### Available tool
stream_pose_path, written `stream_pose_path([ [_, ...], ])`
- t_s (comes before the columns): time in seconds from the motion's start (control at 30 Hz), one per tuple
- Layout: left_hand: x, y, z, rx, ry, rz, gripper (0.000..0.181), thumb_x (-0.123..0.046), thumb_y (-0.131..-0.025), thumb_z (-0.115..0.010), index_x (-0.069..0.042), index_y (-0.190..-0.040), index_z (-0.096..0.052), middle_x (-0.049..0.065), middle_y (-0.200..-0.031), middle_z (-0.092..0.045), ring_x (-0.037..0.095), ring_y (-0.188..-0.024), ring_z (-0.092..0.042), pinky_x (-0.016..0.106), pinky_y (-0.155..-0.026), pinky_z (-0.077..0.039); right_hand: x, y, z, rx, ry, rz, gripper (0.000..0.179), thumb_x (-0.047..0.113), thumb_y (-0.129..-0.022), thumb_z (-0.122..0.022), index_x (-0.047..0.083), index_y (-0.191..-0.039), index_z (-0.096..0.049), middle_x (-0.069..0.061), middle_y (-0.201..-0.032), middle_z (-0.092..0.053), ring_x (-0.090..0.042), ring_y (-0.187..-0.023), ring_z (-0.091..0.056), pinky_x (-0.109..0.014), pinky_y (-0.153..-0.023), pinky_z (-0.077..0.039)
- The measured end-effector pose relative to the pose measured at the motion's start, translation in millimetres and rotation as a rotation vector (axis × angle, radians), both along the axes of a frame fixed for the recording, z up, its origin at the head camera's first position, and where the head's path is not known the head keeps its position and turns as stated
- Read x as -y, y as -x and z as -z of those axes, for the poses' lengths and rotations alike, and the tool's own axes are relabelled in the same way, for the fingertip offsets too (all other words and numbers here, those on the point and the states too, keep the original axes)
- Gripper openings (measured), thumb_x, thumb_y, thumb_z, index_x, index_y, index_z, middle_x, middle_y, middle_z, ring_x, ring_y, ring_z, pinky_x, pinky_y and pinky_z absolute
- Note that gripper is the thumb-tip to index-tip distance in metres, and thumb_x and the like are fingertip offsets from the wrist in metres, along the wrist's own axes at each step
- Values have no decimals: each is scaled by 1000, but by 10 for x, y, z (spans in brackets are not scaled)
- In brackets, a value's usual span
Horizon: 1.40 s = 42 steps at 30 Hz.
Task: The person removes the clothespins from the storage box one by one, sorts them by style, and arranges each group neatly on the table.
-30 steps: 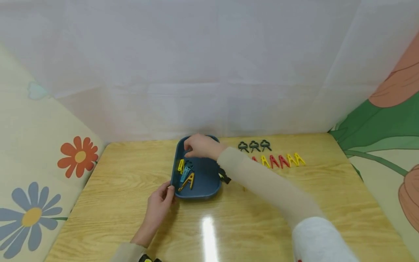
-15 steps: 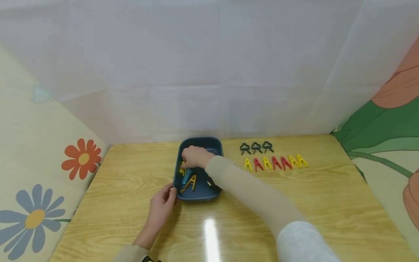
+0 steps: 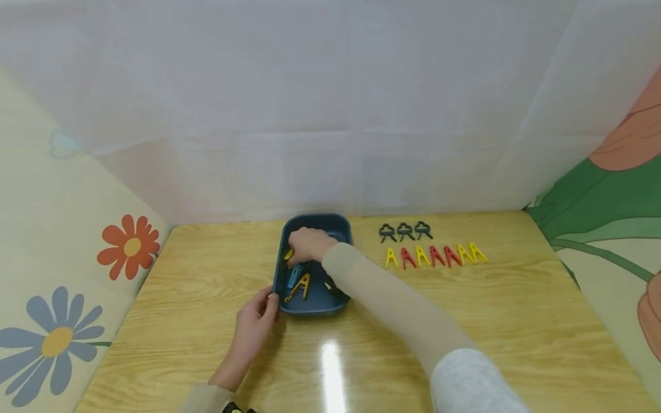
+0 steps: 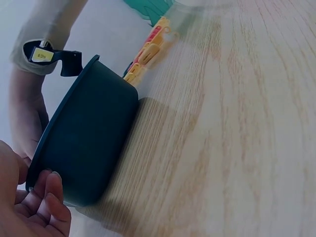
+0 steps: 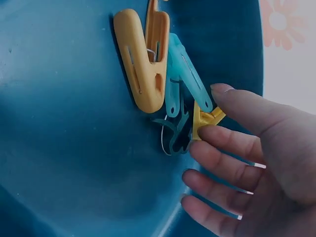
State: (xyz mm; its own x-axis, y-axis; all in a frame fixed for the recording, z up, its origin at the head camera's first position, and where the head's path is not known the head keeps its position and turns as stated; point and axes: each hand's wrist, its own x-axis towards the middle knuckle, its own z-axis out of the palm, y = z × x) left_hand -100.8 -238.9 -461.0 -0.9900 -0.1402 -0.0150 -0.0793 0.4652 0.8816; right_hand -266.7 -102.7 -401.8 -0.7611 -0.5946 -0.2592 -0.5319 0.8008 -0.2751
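Note:
At the near left corner of a dark blue plastic tray (image 3: 320, 301), my left hand (image 3: 256, 315) grips the rim, thumb over it and fingers curled against the outer wall (image 4: 94, 133). My right hand (image 3: 310, 244) reaches down inside the tray at its left side. Its thumb and index finger pinch a small yellow clothespin (image 5: 210, 116), partly covered by the fingertips. Right beside it lie a teal clothespin (image 5: 185, 74), a dark green clip (image 5: 177, 131) and a larger orange-yellow clothespin (image 5: 140, 64), all on the tray floor.
Right of the tray, three dark clips (image 3: 405, 232) stand in a row at the back. A row of several yellow and red clothespins (image 3: 436, 256) lies in front of them on the wooden table (image 3: 465, 321). A white sheet (image 3: 330, 115) hangs behind.
My right hand has lowered from the back of the tray to the clothespins at its left side. The small yellow clothespin has tilted between the fingers. My left hand keeps its grip on the tray.

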Motion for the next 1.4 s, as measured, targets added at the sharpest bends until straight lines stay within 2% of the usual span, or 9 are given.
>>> stream_pose_path([
  [0.2, -7, 2, 3, -13, 3, 0, 35, -13, -110, -51, 7, -137, -61, 13, -82, -66, 14, -71, -60, 23, -61, -49, -46, 33, -39, -9, -18, 24, 23, 39, -100, -70, 17, -96, -69, 4, -89, -66, -12, -76, -60, -30, -70, -49],
  [0.4, -5, 9, 11, -6, 0, -6, 35, -13, -110, -51, 6, -137, -62, 11, -82, -65, 14, -72, -60, 24, -61, -49, -30, 8, -101, 35, 20, -25, 19, 34, -100, -72, 15, -104, -74, 3, -96, -69, -13, -82, -61, -29, -74, -50],
  [0.53, -5, 17, 23, -9, 0, -2, 35, -13, -110, -50, 6, -137, -61, 12, -83, -66, 14, -72, -60, 24, -62, -50, -26, -8, -111, 60, -11, -51, 10, 26, -97, -77, 17, -101, -78, 6, -97, -71, -11, -84, -62, -28, -76, -51],
  [0.73, 2, 22, 30, -18, -4, -3, 34, -12, -110, -51, 7, -136, -61, 13, -83, -66, 14, -72, -60, 24, -61, -49, -53, -15, -99, 116, -71, -84, 2, 15, -95, -76, 15, -97, -77, 4, -88, -66, -12, -76, -55, -26, -70, -46],
  [0.83, 4, 30, 25, -21, 5, -2, 35, -13, -110, -51, 6, -136, -62, 13, -82, -66, 14, -71, -60, 24, -60, -48, -58, -21, -96, 105, -107, -108, 8, 14, -93, -78, 15, -100, -75, 4, -90, -64, -13, -78, -54, -26, -71, -46],
  [1.03, 9, 43, 22, 0, 17, 0, 35, -14, -110, -49, 5, -137, -61, 12, -83, -66, 15, -72, -59, 24, -59, -48, -54, -24, -62, 44, -134, -136, 27, 16, -90, -84, 19, -113, -68, 5, -108, -64, -13, -95, -57, -28, -85, -50],
  [1.23, 12, 39, 32, 0, 22, 4, 35, -14, -110, -49, 5, -137, -61, 12, -82, -65, 15, -71, -59, 24, -59, -47, -67, -29, -32, 29, -163, -159, 24, 17, -92, -82, 20, -111, -69, 5, -111, -64, -14, -98, -56, -29, -88, -49],
  [1.4, 11, 33, 50, -12, 25, 3, 34, -14, -110, -50, 5, -135, -62, 11, -80, -65, 14, -70, -59, 24, -58, -47, -103, -74, -17, 29, -183, -133, 18, 14, -97, -75, 23, -111, -68, 5, -110, -63, -14, -99, -56, -31, -90, -49],
])
